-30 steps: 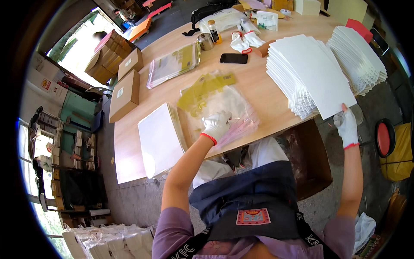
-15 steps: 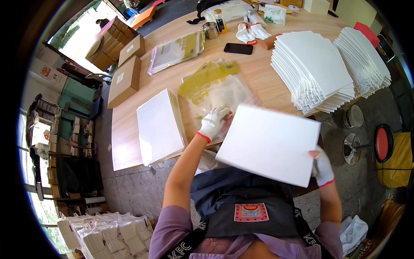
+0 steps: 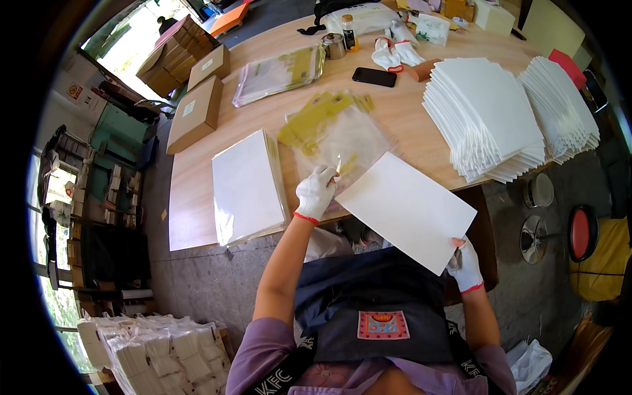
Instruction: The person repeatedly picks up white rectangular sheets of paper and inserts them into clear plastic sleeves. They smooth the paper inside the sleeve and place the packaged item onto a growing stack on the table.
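Note:
My right hand [image 3: 465, 264], in a white glove with bare fingertips, grips the near right corner of a flat white board [image 3: 409, 212]. The board slants over the table's front edge, its far left end beside the bags. My left hand [image 3: 317, 191], gloved alike, has its fingers closed at the near opening of a clear plastic bag [image 3: 352, 141] with a yellow-green printed band. A lifted bit of film glints at those fingertips. More such bags lie under it. Left of them sits a neat stack of white boards [image 3: 245, 187], the top one in shiny film.
Fanned stacks of white boards [image 3: 487, 105] stand at the table's right. Behind the bags lie a black phone [image 3: 374, 77], spare gloves [image 3: 395, 54], a metal pot [image 3: 334, 46] and more printed bags [image 3: 280, 74]. Cardboard boxes [image 3: 195, 113] line the left edge. A red-seated stool [image 3: 579, 232] stands right.
The board has swung lower and flatter, its left end nearer the bag opening. My right hand has moved left and down. My left hand has risen slightly off the bags, lifting some film.

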{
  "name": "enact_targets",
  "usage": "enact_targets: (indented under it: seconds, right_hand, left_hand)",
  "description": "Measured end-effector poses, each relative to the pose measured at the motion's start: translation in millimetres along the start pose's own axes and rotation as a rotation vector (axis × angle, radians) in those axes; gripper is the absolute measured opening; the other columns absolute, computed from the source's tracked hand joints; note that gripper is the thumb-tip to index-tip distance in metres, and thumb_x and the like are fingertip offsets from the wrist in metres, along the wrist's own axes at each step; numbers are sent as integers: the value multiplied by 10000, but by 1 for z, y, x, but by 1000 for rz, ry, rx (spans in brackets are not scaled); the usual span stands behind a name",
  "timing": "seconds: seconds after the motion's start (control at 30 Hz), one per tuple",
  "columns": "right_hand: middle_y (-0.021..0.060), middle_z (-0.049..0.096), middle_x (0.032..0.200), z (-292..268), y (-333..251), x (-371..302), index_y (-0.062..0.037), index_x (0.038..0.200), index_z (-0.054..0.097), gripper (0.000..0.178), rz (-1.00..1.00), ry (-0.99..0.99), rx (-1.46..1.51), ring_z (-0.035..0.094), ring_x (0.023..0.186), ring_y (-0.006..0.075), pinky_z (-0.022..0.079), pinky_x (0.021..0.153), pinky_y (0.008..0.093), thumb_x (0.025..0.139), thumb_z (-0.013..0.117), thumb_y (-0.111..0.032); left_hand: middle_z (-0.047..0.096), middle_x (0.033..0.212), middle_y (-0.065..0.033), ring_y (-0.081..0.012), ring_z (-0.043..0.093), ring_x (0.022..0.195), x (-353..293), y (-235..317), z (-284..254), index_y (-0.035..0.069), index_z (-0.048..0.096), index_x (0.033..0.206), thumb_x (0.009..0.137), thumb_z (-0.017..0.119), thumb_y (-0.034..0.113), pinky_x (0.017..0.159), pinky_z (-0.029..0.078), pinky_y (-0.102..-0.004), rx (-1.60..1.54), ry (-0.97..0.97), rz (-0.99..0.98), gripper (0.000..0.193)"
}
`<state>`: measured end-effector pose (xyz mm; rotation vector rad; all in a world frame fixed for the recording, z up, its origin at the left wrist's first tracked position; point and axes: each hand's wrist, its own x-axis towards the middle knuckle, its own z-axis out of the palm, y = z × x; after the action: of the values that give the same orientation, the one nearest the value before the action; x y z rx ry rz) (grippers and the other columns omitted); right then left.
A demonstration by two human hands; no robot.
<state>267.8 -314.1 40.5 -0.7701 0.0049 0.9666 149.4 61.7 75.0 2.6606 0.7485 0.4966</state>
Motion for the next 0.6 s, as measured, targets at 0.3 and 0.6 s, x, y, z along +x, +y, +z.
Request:
enact_targets:
  seconds: [0.3, 0.6]
  right_hand:
    - [136, 585, 1119, 23, 2, 13, 20, 1284, 391, 518, -58, 165, 58, 643, 919, 212, 568, 722, 285, 809, 552, -109]
    - [56, 604, 903, 47, 27, 5, -22, 1179, 469, 344, -75, 197, -47, 527, 560, 102, 396, 446, 214, 869, 527, -160]
  left_hand:
    - [637, 1013, -78, -248, 562, 682, -8, -10, -2, 67, 583, 975, 785, 456, -65, 619, 457, -323, -493, -79, 19, 265]
    - [615, 1011, -121, -254, 613, 849, -21, 9, -7, 41, 571, 1038, 756, 485, -98, 720, 481, -287, -217, -74, -29, 325]
